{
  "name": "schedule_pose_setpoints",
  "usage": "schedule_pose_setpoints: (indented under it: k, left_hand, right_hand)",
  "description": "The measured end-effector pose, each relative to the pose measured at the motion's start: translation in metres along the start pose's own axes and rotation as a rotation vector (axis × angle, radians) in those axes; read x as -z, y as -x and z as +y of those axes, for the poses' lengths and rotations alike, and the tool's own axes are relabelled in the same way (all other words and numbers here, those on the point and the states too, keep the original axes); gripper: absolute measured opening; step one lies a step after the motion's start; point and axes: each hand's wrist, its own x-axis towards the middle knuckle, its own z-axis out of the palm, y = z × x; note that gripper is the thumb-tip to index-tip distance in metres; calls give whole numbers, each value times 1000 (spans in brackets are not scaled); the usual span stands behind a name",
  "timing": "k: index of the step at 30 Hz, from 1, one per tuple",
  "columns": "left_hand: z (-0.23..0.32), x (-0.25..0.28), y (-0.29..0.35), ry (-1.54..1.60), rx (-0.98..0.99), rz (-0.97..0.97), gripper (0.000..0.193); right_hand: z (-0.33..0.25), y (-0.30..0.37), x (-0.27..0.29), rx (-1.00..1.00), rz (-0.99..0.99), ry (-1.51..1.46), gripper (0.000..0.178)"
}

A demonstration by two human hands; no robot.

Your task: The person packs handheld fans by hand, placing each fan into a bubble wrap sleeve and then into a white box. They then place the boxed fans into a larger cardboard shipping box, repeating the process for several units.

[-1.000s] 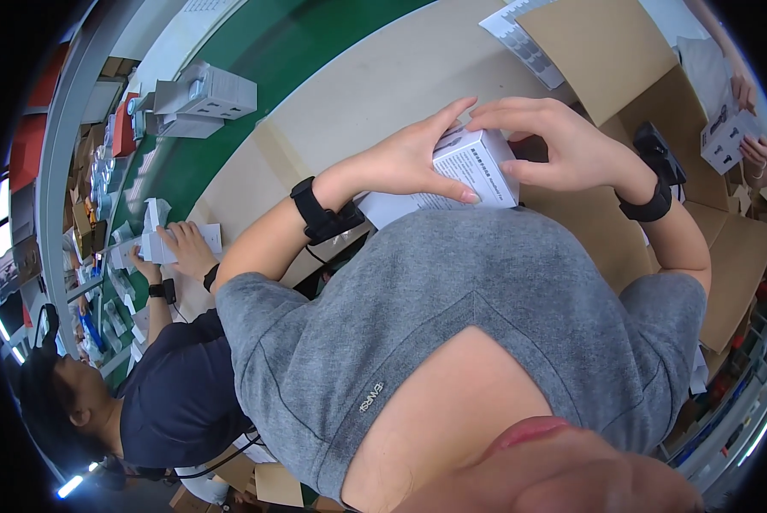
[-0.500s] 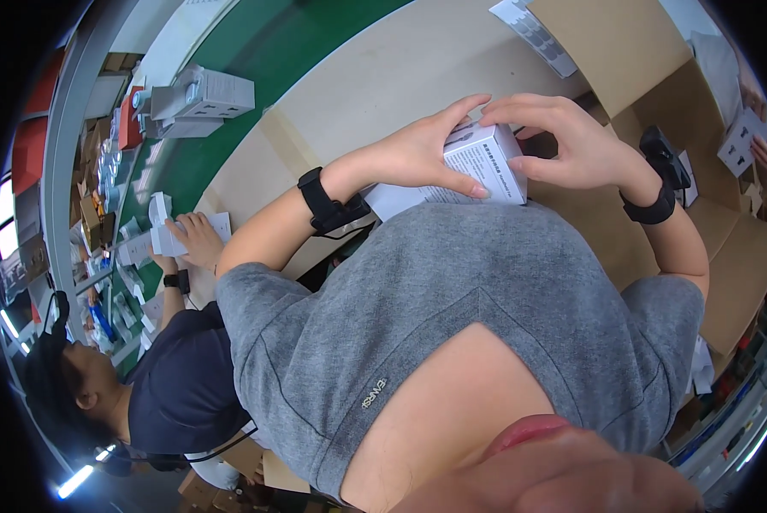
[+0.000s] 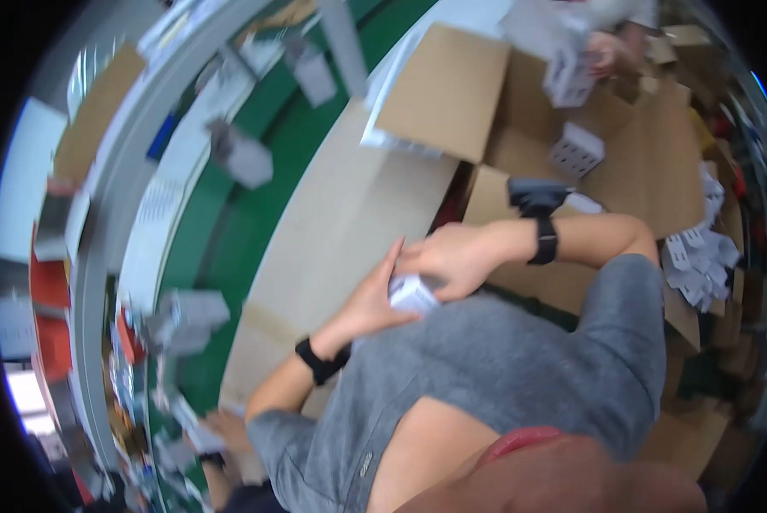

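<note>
We see the beige tabletop (image 3: 332, 231) running diagonally from the lower left toward the upper centre of the frame. It is bordered on its left by a green conveyor strip (image 3: 255, 197) that carries blurred grey-and-white boxes (image 3: 242, 158).

At the upper right of the frame we find a group of open brown cardboard cartons (image 3: 452, 94). Their flaps are spread, and further small white boxes (image 3: 576, 150) sit inside them. At the right edge of the frame lies a loose heap of white packaging pieces (image 3: 695, 261).

The lower centre of the frame is filled by our grey T-shirt (image 3: 503, 376). Both forearms reach out from it toward the middle of the frame.

Our left hand (image 3: 375, 299) wears a black wristband (image 3: 319, 361). It comes up from the lower left. Its fingers are extended and pressed against the left side of a small white box (image 3: 413, 295).

Our right hand (image 3: 452, 256) wears a black wrist strap (image 3: 544, 239). It comes in from the right. Its fingers are curled over the top of the same box.

The small white box is thus held between both hands, just in front of our chest and near the edge of the tabletop. It is largely covered by the fingers.

At the lower left edge of the frame, another person's hand (image 3: 225, 427) rests near some blurred white items.
</note>
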Motion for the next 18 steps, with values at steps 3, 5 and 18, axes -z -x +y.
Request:
schedule_pose_setpoints:
  k: [3, 5, 18]
  left_hand:
    - [-6, -4, 10, -45, -19, -18, 108]
    - [-9, -4, 7, 24, 103, -71, 108]
    - [5, 30, -22, -109, -150, -12, 104]
  right_hand:
    - [1, 4, -22, 58, 158, -43, 45]
    - [0, 11, -30, 118, 259, -156, 45]
    - [19, 36, -8, 240, 577, -122, 28]
